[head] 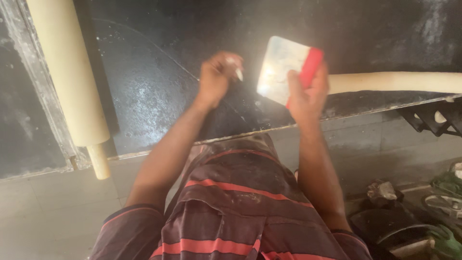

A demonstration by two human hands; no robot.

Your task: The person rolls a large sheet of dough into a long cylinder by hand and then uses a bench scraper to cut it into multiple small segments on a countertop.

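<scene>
The right hand's (308, 94) grip is clamped on the red handle of a flat metal bench scraper (284, 70), its blade tilted up above the black stone table (144, 86). At nine o'clock of it, the left hand (216, 77) is curled, fingers together, pinching something small and pale. A long cream wooden rolling pin (67, 72) lies at ten o'clock; a second cream pin (394, 82) reaches toward three o'clock.

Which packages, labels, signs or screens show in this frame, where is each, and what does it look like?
None in view: only a scraper with a red grip in the right hand, the left hand beside it, and two pale rolling pins on the dark worktop.
</scene>
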